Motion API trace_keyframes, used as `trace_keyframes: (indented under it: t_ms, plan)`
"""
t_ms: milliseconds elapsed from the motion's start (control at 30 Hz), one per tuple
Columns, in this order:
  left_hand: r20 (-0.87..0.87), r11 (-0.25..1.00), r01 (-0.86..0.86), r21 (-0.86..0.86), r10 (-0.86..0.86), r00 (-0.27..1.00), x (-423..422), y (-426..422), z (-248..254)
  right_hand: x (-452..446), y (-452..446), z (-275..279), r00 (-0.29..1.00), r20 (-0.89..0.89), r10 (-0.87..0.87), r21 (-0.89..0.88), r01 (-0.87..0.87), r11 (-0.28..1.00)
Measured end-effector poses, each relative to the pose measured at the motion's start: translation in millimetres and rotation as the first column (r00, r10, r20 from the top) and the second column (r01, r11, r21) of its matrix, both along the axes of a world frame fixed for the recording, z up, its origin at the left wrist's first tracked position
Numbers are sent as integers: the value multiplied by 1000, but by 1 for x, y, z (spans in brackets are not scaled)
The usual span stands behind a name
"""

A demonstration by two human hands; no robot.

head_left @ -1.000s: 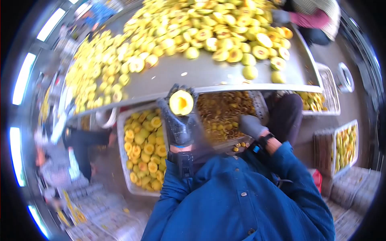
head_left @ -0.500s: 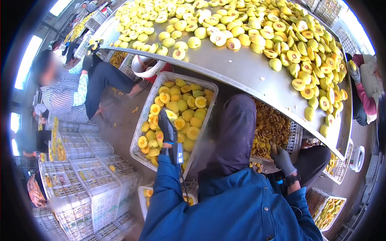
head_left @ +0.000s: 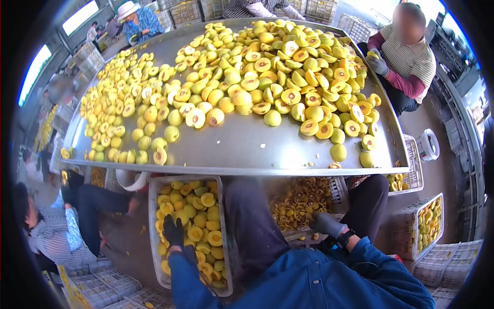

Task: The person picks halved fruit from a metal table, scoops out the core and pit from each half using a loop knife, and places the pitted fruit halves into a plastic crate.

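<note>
The left hand (head_left: 173, 232), in a dark glove, hung over the left side of the fruit crate (head_left: 153, 226), its grip wide, fingers spread and nothing visible in it; whether it touched the fruit halves (head_left: 215, 238) below could not be told. The right hand (head_left: 328, 224), in a grey glove, was at the near side of the scrap crate (head_left: 338, 189), by the brown scraps (head_left: 296, 206); its fingers looked bent, but how far that grip was closed, or on what, could not be told. The fruit halves lay heaped in the fruit crate, some cut face up; other halves (head_left: 290, 96) were piled on the metal table (head_left: 236, 149) ahead. Each piece looked light and fairly firm, yet likely to bruise under a hard pinch; the cut flesh was probably moist and slippery, the skin likelier to give a glove purchase; the best hold seemed to be fingers cupped lightly round the domed back, with no thumb pressed into the hollow.
</note>
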State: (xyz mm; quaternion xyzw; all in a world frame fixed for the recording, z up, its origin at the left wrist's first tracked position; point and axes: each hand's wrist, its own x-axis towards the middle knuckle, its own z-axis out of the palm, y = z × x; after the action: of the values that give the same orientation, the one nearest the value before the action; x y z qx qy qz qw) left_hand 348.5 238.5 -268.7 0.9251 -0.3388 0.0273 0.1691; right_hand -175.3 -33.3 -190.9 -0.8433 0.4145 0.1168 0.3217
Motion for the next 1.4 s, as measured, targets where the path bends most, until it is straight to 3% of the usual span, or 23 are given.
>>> trace_keyframes:
  t_ms: [67,133,200,333,433,500,600,700,733,767,800,833,867,900,967,1133,1200,1267,1300,1333,1400]
  plan:
    - [84,974,32,-224,-14,996,1,-19,23,-8,4,-8,991,98,-91,25,89,996]
    - [203,956,115,-270,-61,977,-36,-77,108,-14,8,-10,978,155,-138,29,136,990]
    - [338,846,386,-369,-264,903,-76,-144,177,-15,10,-7,973,184,-141,0,143,990]
    - [416,675,657,-334,-520,746,-87,-285,188,-13,10,-14,974,180,-139,-39,148,988]
    - [424,605,753,-260,-629,652,-83,-397,179,-8,8,-2,951,221,-216,1,221,975]
    - [395,660,727,-188,-627,671,-82,-455,172,-8,5,0,943,215,-253,31,252,967]
    - [100,823,557,106,-566,818,-92,-488,166,-10,0,1,932,256,-258,33,258,965]
    - [152,797,583,157,-603,783,-92,-479,155,-5,-2,12,925,283,-252,25,255,967]
    - [487,745,659,108,-617,618,-88,-468,137,-3,-4,17,924,290,-251,23,255,967]
    - [203,757,645,-106,-619,759,-81,-457,123,-1,-4,22,939,256,-232,39,230,972]
    - [-114,780,549,-301,-601,791,-83,-445,122,0,-5,26,953,220,-210,57,203,978]
    - [-420,808,382,-448,-567,708,-88,-430,123,1,-6,31,966,184,-184,72,174,982]
    - [-627,747,11,-665,-567,534,-121,-405,148,1,-7,36,942,269,-201,92,183,979]
    - [-678,685,-134,-716,-637,367,-129,-386,149,2,-9,45,916,349,-200,68,187,980]
    - [-717,688,-204,-696,-683,143,-169,-346,190,7,-13,73,849,495,-186,23,201,979]
    - [-659,559,-396,-728,-731,180,-260,-285,228,37,-16,168,685,720,-116,-118,285,951]
    - [-619,553,-322,-768,-770,153,-284,-263,253,45,-11,197,708,706,-12,-251,266,931]
    - [-565,540,-167,-825,-775,282,-296,-248,262,56,-5,199,786,600,150,-481,204,853]
    - [-526,532,-85,-842,-777,345,-301,-242,264,60,-1,198,774,619,134,-479,236,846]
    - [-529,532,-119,-839,-743,411,-308,-239,265,64,3,198,761,638,118,-474,268,839]
    - [-522,509,-144,-849,-763,382,-311,-234,263,65,10,200,752,655,72,-443,305,843]
